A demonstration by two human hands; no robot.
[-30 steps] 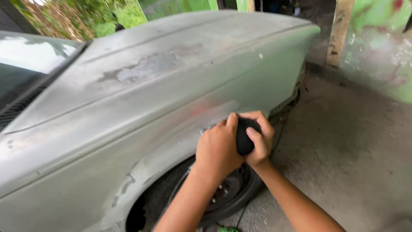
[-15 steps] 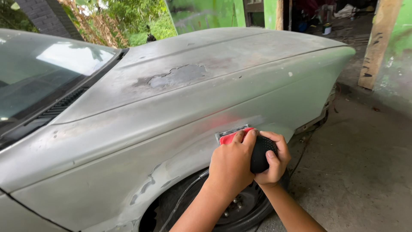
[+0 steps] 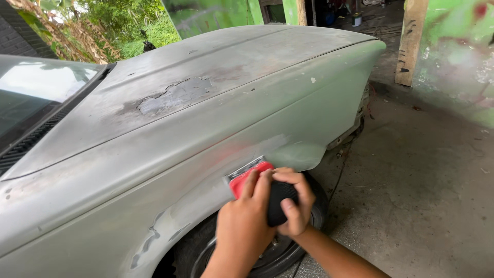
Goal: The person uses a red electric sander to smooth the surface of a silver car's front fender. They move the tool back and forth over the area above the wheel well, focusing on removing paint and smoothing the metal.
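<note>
Both hands work a sanding block [image 3: 250, 175] against the side of a grey car fender [image 3: 216, 149], just above the wheel arch, at about 6 o'clock in the head view. The block is red with a thin grey sheet along its upper edge, and it lies flat on the metal. A black knob [image 3: 279, 202] sticks out from its near end.

The left hand [image 3: 246, 226] lies over the block with its fingers [image 3: 256, 184] stretched forward and pressed onto the red top, the palm behind them. The right hand [image 3: 296, 203] sits at 3 o'clock from the left one, touching it, with its fingers curled tight around the black knob and the thumb laid across the front of it. Both forearms come up from the bottom edge at 6 o'clock.

Around the block the fender shows a faint pink smear and a paler rubbed patch at 1 o'clock from the hands. Below the hands, a black tyre [image 3: 314, 206] and dark wheel [image 3: 267, 255] fill the arch. Cracked filler runs down the panel at 9 o'clock from the hands.

The bonnet [image 3: 221, 67] slopes away at 12 o'clock, dull grey, with a rough flaked patch [image 3: 177, 95] at 11 o'clock. The windscreen [image 3: 36, 92] shows at 10 o'clock. A concrete floor [image 3: 422, 195] spreads out at 3 o'clock, and a green wall [image 3: 458, 56] with a wooden post [image 3: 410, 41] stands at 2 o'clock. Green plants [image 3: 128, 23] grow beyond the car at 11 o'clock.
</note>
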